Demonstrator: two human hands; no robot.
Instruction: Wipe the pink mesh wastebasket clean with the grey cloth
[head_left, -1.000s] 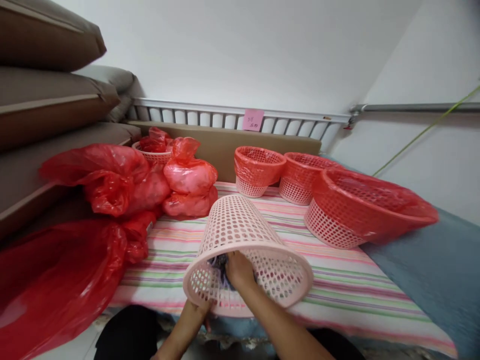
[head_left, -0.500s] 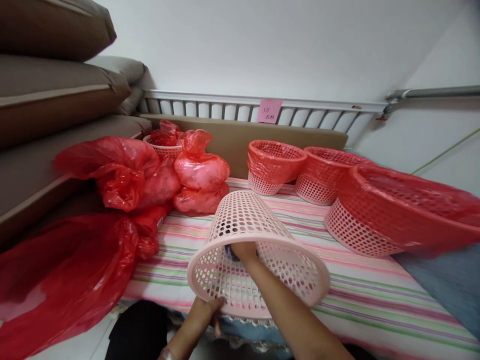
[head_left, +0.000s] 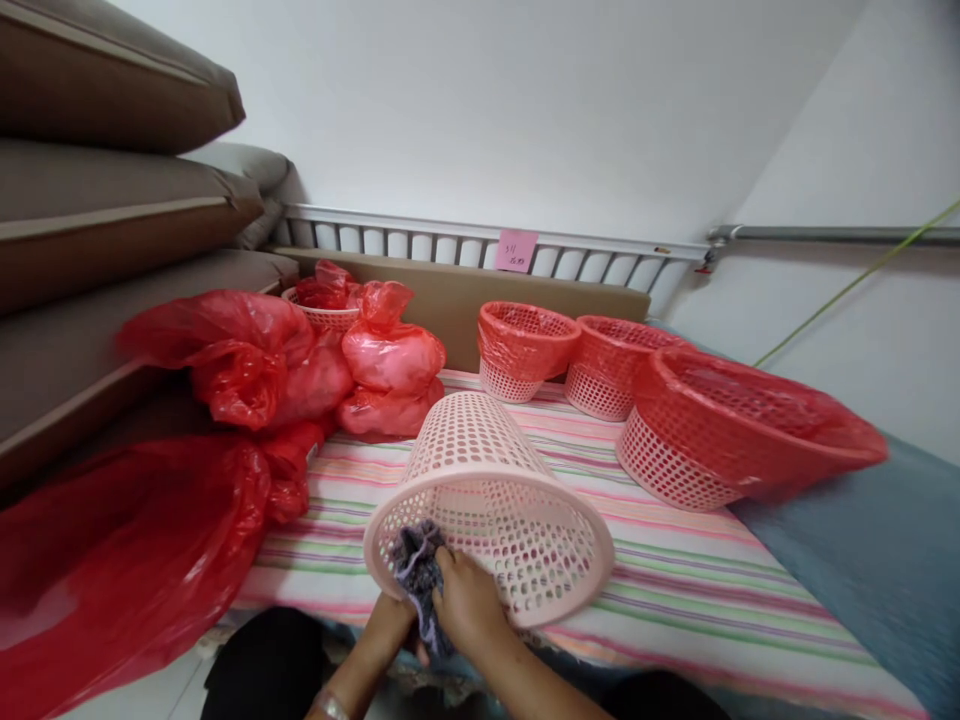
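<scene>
A pale pink perforated plastic wastebasket (head_left: 472,430) lies on its side on a striped bedsheet (head_left: 667,580), its mouth towards me. My right hand (head_left: 469,600) is closed on a dark grey-purple cloth (head_left: 420,565) with a lighter purple edge, at the lower left of the basket's rim. My left hand (head_left: 394,625) is at the same lower-left part of the rim, just under the cloth. The cloth and the rim hide most of its fingers, but it appears to grip the rim.
Three wastebaskets lined with red bags stand at the right, the largest (head_left: 690,440) nearest. Filled red plastic bags (head_left: 394,355) and a loose red bag (head_left: 135,560) lie left. Stacked cushions (head_left: 120,200) rise at far left. A radiator (head_left: 420,240) with a pink note (head_left: 516,250) runs along the wall.
My right hand has come out from inside the basket to its lower-left rim, bringing the cloth into plain view. My left hand stays at the rim. The view has shifted slightly.
</scene>
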